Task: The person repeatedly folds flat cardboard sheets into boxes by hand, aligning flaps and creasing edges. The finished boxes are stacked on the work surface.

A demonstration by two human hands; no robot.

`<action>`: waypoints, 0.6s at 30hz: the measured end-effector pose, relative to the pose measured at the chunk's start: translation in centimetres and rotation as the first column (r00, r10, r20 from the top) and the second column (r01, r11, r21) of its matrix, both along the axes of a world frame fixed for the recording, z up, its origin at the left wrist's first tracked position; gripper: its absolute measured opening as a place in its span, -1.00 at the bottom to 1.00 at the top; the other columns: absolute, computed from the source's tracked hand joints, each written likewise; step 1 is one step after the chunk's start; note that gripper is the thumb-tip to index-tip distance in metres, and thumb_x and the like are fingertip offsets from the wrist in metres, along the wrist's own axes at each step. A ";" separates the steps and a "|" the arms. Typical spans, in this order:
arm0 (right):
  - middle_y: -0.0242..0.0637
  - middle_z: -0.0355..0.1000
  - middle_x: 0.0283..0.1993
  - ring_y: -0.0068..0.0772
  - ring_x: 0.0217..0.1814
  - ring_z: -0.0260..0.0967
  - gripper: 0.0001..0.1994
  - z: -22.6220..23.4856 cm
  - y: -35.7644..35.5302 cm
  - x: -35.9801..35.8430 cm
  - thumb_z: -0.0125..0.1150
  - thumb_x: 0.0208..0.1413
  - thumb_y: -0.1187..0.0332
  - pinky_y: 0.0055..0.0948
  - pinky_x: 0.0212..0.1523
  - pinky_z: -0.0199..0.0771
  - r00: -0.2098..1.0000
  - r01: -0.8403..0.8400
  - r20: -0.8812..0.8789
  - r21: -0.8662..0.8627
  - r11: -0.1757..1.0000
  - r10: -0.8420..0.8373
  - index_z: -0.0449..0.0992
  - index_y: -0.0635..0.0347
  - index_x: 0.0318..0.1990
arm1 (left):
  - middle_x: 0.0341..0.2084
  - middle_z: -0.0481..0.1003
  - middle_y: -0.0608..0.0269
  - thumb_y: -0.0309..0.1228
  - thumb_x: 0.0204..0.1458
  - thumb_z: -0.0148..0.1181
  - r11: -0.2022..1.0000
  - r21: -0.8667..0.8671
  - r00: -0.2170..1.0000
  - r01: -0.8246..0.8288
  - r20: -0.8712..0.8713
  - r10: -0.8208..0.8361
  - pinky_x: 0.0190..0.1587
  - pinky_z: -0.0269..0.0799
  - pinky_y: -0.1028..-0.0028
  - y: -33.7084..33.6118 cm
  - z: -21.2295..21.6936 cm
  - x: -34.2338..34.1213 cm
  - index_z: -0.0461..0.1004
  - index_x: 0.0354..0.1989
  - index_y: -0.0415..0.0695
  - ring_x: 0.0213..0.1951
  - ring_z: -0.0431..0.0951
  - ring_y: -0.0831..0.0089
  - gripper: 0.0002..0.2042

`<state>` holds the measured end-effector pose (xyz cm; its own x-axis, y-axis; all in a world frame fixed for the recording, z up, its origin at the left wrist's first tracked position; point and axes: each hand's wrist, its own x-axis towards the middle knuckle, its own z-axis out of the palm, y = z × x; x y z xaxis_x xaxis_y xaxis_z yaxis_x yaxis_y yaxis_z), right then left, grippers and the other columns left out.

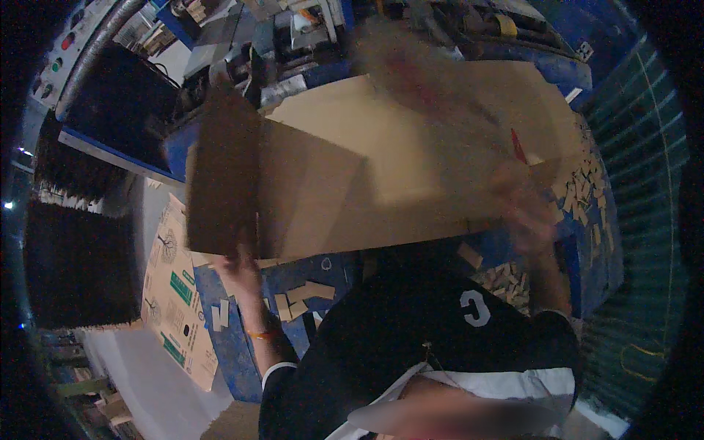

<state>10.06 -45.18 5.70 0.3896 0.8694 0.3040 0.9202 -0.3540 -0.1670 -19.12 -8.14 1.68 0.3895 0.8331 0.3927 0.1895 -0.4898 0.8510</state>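
A large brown cardboard sheet (315,213) with a raised, folded flap (224,176) at its left end stretches across the blue work surface before me. My left hand (238,270) is closed on the sheet's near left edge, thumb and fingers at the base of the flap. At the sheet's right end is my right hand (524,209), smeared by motion, so its fingers cannot be made out. A narrow red piece (519,147) shows just beyond it. Over the far part of the sheet, a brownish shape (418,73) is too blurred to name.
Small cardboard offcuts (583,183) lie along the right side, with more scraps (304,295) near my left forearm. A printed cardboard sheet (172,293) leans at the left. Machine parts (293,62) stand at the back; a panel with buttons (62,55) is far left.
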 end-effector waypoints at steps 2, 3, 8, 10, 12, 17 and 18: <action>-0.28 0.33 0.17 -0.16 0.23 0.24 -0.65 -2.5 2.3 -1.1 0.12 -0.08 0.46 -0.19 0.22 0.23 0.946 -0.324 0.054 0.094 0.941 0.320 0.49 0.09 -0.05 | -0.05 0.46 0.07 -0.57 -0.05 0.11 0.967 0.136 0.961 0.213 -0.207 -0.183 0.12 0.25 0.31 -1.8 -0.9 1.9 0.42 0.01 -0.19 0.02 0.44 0.23 -0.63; -0.27 0.32 0.18 -0.12 0.27 0.20 -0.65 -3.5 3.1 -1.3 0.12 -0.12 0.45 -0.16 0.25 0.18 0.942 -0.337 -0.017 -0.056 0.940 0.336 0.52 0.05 -0.09 | 0.03 0.42 0.03 -0.61 -0.09 0.10 0.910 0.219 0.892 0.352 -0.373 -0.255 0.18 0.20 0.24 -2.4 -1.3 2.9 0.40 0.05 -0.15 0.09 0.40 0.16 -0.56; -0.30 0.34 0.14 -0.13 0.24 0.23 -0.67 -4.5 4.5 0.1 0.17 -0.08 0.36 -0.13 0.25 0.17 0.913 -0.406 0.028 -0.035 0.913 0.407 0.50 0.02 -0.08 | 0.24 0.18 0.12 -0.57 -0.09 0.00 0.607 0.344 0.582 0.716 -0.775 -0.246 0.23 0.10 0.10 -2.8 -0.2 5.7 0.27 0.19 -0.04 0.26 0.17 0.15 -0.45; -0.30 0.35 0.13 -0.14 0.23 0.23 -0.66 -4.5 5.1 0.9 0.19 -0.07 0.30 -0.12 0.24 0.19 0.899 -0.434 0.055 -0.018 0.901 0.434 0.50 0.02 -0.07 | 0.24 0.18 0.12 -0.52 -0.05 -0.01 0.590 0.331 0.555 0.737 -0.795 -0.247 0.25 0.07 0.11 -2.4 0.4 6.3 0.26 0.20 -0.04 0.27 0.17 0.15 -0.47; -0.31 0.35 0.12 -0.16 0.22 0.24 -0.64 -4.8 5.9 1.8 0.20 -0.07 0.24 -0.11 0.23 0.20 0.869 -0.478 0.152 0.009 0.879 0.471 0.49 0.02 -0.05 | 0.24 0.17 0.12 -0.48 -0.03 -0.02 0.591 0.326 0.551 0.738 -0.796 -0.249 0.26 0.06 0.11 -2.0 0.9 6.8 0.25 0.21 -0.04 0.27 0.16 0.14 -0.48; -0.27 0.31 0.17 -0.15 0.29 0.15 -0.55 -5.0 8.0 4.8 0.17 -0.03 0.09 -0.08 0.26 0.13 0.908 -0.412 0.047 -0.076 0.908 0.416 0.44 0.03 0.03 | 0.24 0.17 0.11 -0.48 0.00 0.00 0.612 0.360 0.626 0.704 -0.723 -0.294 0.26 0.07 0.13 -0.6 1.0 7.5 0.23 0.22 -0.05 0.27 0.15 0.14 -0.48; -0.27 0.30 0.19 -0.15 0.31 0.12 -0.53 -4.9 8.4 5.5 0.16 -0.02 0.06 -0.08 0.27 0.11 0.923 -0.358 0.104 -0.127 0.925 0.371 0.43 0.03 0.05 | 0.24 0.17 0.10 -0.52 -0.02 0.01 0.641 0.358 0.656 0.678 -0.688 -0.309 0.26 0.08 0.15 -0.3 0.9 7.8 0.22 0.23 -0.05 0.27 0.15 0.13 -0.46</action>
